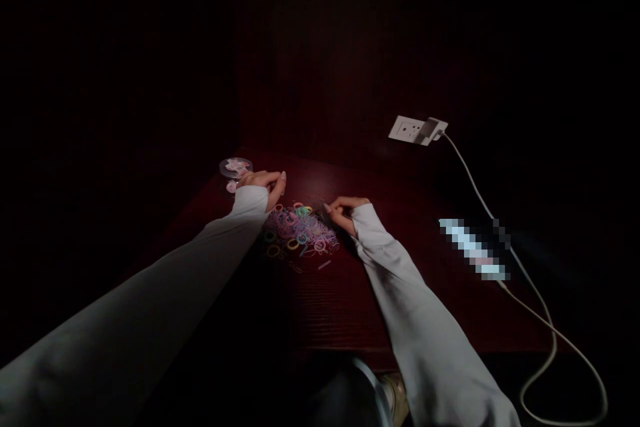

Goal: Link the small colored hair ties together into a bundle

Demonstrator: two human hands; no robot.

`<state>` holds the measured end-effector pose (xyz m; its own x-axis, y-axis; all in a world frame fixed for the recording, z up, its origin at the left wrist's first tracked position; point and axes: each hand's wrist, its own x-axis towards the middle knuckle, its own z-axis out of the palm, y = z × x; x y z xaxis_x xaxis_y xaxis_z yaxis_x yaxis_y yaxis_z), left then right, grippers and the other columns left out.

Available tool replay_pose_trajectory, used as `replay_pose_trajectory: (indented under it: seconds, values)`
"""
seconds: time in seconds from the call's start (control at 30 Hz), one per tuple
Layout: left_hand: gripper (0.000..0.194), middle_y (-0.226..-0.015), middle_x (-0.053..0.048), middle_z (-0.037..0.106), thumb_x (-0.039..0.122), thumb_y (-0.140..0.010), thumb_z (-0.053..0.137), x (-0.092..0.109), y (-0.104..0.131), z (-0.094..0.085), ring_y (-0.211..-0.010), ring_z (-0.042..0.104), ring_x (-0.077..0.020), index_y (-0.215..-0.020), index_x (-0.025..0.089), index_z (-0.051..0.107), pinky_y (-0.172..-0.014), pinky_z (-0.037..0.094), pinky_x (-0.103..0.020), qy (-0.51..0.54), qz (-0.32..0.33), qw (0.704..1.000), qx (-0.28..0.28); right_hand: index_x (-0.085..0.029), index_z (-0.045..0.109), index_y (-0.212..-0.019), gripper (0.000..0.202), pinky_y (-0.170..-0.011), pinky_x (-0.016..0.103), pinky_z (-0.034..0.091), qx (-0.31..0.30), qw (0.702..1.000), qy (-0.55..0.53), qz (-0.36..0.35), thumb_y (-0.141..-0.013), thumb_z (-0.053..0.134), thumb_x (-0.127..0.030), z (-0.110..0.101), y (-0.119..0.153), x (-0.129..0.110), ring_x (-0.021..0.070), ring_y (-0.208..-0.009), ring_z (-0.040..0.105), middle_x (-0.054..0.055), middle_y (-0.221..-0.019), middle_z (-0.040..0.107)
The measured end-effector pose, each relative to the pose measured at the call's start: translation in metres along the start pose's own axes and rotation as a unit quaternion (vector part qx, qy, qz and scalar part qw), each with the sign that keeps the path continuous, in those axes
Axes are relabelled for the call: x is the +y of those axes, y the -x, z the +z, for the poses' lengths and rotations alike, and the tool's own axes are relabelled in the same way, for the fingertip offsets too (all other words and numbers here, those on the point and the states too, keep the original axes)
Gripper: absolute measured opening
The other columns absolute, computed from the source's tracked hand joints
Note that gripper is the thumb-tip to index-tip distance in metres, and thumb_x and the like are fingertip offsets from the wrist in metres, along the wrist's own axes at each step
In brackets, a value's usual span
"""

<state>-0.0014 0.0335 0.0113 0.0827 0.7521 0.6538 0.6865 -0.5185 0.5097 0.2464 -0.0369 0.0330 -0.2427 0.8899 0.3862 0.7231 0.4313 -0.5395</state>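
A heap of small coloured hair elastics [303, 230] lies on the dark red table, in pink, purple, yellow and teal. Just beyond its left side is my left hand [263, 183], with thumb and forefinger pinched together. Whatever that pinch may hold is too small to make out. At the heap's right edge my right hand [346, 211] is closed too, its fingertips together beside the elastics; I cannot see what is between them. A round clear container [236, 165] with pale pink pieces sits behind my left hand, which partly covers it.
A phone with a blurred screen [473, 250] lies on the right, joined to a white cable [537, 300] that loops past the table's front edge. The cable leads up to a charger in a wall socket [407, 130]. Surroundings are very dark.
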Motion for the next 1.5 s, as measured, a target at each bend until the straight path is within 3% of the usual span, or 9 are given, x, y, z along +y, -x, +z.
replay_pose_trajectory:
  seconds: [0.1,0.2,0.4,0.57,0.67,0.9,1.13,1.33,1.5]
  values:
    - [0.045,-0.052,0.001,0.051,0.043,-0.096,0.045,0.003,0.002,-0.001,-0.057,0.047,-0.0158,-0.059,0.021,0.057,-0.068,0.034,-0.032,-0.021,-0.001,1.0,0.023,-0.023,0.075,-0.086,0.03,-0.063,0.025,0.038,-0.007,1.0,0.027,0.003,-0.091,0.063,-0.051,0.006,0.0,0.0,0.0114,-0.057,0.052,-0.003,-0.062,0.061]
    - [0.046,-0.048,0.002,0.048,0.044,-0.095,0.045,0.006,0.003,-0.001,-0.051,0.042,-0.0138,-0.056,0.021,0.053,-0.061,0.028,-0.031,-0.011,0.01,1.0,0.011,-0.023,0.075,-0.089,0.034,-0.057,0.025,0.033,-0.014,0.999,0.005,0.029,-0.09,0.063,-0.056,-0.002,0.002,0.004,0.0112,-0.055,0.047,-0.004,-0.059,0.057]
    - [0.04,-0.056,0.002,0.059,0.038,-0.092,0.052,0.012,0.005,-0.004,-0.053,0.046,-0.013,-0.057,0.02,0.048,-0.066,0.033,-0.032,-0.051,0.118,0.99,-0.056,-0.023,0.074,-0.097,0.03,-0.06,0.025,0.037,-0.054,0.998,-0.024,0.026,-0.083,0.073,-0.049,-0.02,0.009,0.009,0.0117,-0.059,0.049,-0.004,-0.065,0.06]
    - [0.017,-0.085,0.001,0.073,0.039,-0.091,0.061,0.013,0.005,-0.001,-0.08,0.063,-0.0167,-0.089,0.024,0.069,-0.077,0.037,-0.032,-0.043,0.219,0.961,-0.166,-0.025,0.071,-0.106,0.031,-0.064,0.025,0.039,-0.075,0.997,0.025,0.013,-0.081,0.075,-0.043,-0.016,0.007,0.016,0.0131,-0.066,0.054,-0.003,-0.077,0.066]
    - [0.026,-0.106,0.0,0.075,0.044,-0.086,0.07,0.016,0.008,-0.001,-0.097,0.064,-0.0197,-0.106,0.027,0.071,-0.084,0.038,-0.032,-0.031,0.257,0.938,-0.23,-0.025,0.071,-0.105,0.027,-0.069,0.027,0.041,-0.067,0.997,0.027,-0.01,-0.084,0.072,-0.042,-0.011,0.005,0.012,0.0142,-0.07,0.057,-0.002,-0.081,0.066]
    - [0.038,-0.115,0.0,0.073,0.047,-0.08,0.078,0.018,0.014,-0.003,-0.102,0.064,-0.0213,-0.114,0.031,0.072,-0.088,0.042,-0.032,-0.003,0.235,0.935,-0.264,-0.027,0.067,-0.112,0.041,-0.089,0.034,0.045,-0.124,0.987,0.059,-0.084,-0.077,0.082,-0.044,-0.011,0.008,-0.002,0.0205,-0.09,0.062,0.001,-0.094,0.069]
    - [0.03,-0.111,0.0,0.074,0.042,-0.08,0.076,0.007,0.013,0.004,-0.101,0.068,-0.0187,-0.108,0.029,0.076,-0.088,0.047,-0.028,0.068,0.202,0.933,-0.29,-0.027,0.056,-0.128,0.061,-0.091,0.036,0.046,-0.122,0.987,0.067,-0.083,-0.075,0.081,-0.044,-0.005,0.011,-0.007,0.0236,-0.098,0.063,0.006,-0.111,0.068]
    - [0.029,-0.105,0.0,0.074,0.041,-0.079,0.077,0.0,0.009,0.009,-0.092,0.069,-0.0169,-0.104,0.028,0.079,-0.078,0.047,-0.025,0.091,0.194,0.93,-0.3,-0.024,0.06,-0.118,0.055,-0.087,0.035,0.047,-0.127,0.986,0.066,-0.084,-0.071,0.084,-0.042,0.008,0.006,0.001,0.023,-0.095,0.063,0.007,-0.11,0.068]
    - [0.024,-0.1,-0.001,0.075,0.04,-0.083,0.072,-0.01,0.006,0.018,-0.086,0.069,-0.0156,-0.099,0.024,0.08,-0.075,0.048,-0.023,0.13,0.194,0.924,-0.303,-0.023,0.063,-0.109,0.038,-0.083,0.032,0.046,-0.133,0.986,0.022,-0.101,-0.077,0.078,-0.037,0.013,0.003,0.009,0.0206,-0.09,0.062,0.006,-0.105,0.068]
